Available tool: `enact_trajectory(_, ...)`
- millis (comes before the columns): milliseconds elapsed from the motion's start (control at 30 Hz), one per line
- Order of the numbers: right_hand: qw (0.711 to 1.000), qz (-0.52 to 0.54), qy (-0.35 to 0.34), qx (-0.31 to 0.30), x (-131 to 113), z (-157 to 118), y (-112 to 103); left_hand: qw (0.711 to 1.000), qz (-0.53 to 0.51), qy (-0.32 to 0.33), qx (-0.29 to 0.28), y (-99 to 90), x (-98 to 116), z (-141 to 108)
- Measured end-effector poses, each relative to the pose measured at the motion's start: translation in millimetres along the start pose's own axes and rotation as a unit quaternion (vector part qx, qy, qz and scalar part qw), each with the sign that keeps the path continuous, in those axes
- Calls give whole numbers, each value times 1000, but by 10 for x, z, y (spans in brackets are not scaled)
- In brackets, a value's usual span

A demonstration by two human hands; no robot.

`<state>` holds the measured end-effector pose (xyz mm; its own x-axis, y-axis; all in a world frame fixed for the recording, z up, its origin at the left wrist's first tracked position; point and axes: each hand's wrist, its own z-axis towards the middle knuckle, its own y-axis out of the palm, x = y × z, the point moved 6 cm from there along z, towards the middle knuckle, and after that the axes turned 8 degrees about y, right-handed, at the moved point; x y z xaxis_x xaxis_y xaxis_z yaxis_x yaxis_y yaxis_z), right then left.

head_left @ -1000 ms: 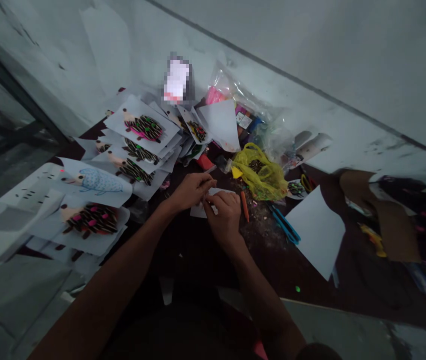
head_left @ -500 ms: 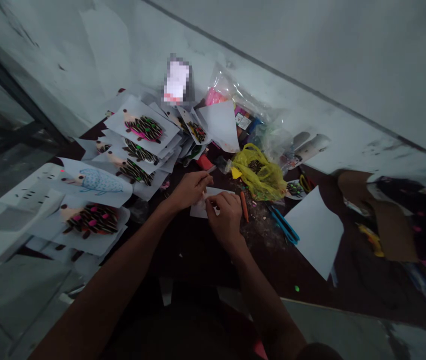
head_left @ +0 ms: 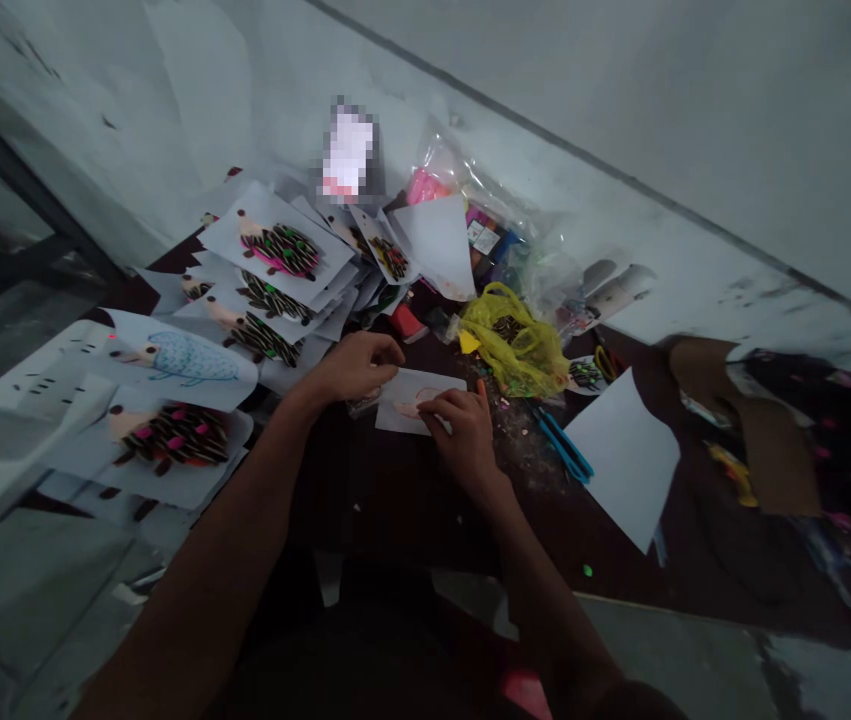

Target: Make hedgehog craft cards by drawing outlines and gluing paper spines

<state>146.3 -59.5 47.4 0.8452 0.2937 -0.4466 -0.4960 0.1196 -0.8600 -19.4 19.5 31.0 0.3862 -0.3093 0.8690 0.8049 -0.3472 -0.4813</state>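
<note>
A small white sheet of paper [head_left: 393, 415] lies on the dark table, carrying a drawn outline and a flat peach-coloured shape [head_left: 405, 409], probably clay. My right hand [head_left: 464, 425] rests over the sheet's right part, its fingers stretched toward the shape and the fingertips touching it; thumb and index finger stand slightly apart. Left of the sheet, my left hand [head_left: 357, 368] has its fingers curled down over a small clear plastic wrapper [head_left: 365, 404]. What its fingertips pinch is hidden. An orange stick-like tool [head_left: 481, 388] lies partly behind my right hand.
Stacked hedgehog pictures [head_left: 275, 245] fill the left side beside a white plastic container [head_left: 5, 460]. Behind are a red block [head_left: 408, 322], a yellow bag [head_left: 519, 345] and a propped, blurred phone [head_left: 350, 155]. Blue scissors [head_left: 566, 447] and a larger white sheet [head_left: 624, 460] lie right.
My left hand has moved left, off the small sheet to the plastic wrapper. My right hand has shifted slightly right and its fingers have straightened, uncovering more of the peach shape.
</note>
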Motion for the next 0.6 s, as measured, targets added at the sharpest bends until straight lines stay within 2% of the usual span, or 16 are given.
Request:
enact_trajectory(133,1000,-1,25,1,53,-39,14,987,21,-40,-155,134,-63,-75)
enact_trajectory(200,999,-7,31,6,72,-37,8,978,32,-50,-198,191,-80,-107)
enact_trajectory(367,999,-35,11,-18,57,-26,87,971,93,-44,-216,239,-128,-100)
enact_trajectory(600,998,-59,-8,-25,-11,19,212,970,88,-47,-221,255,-154,-104)
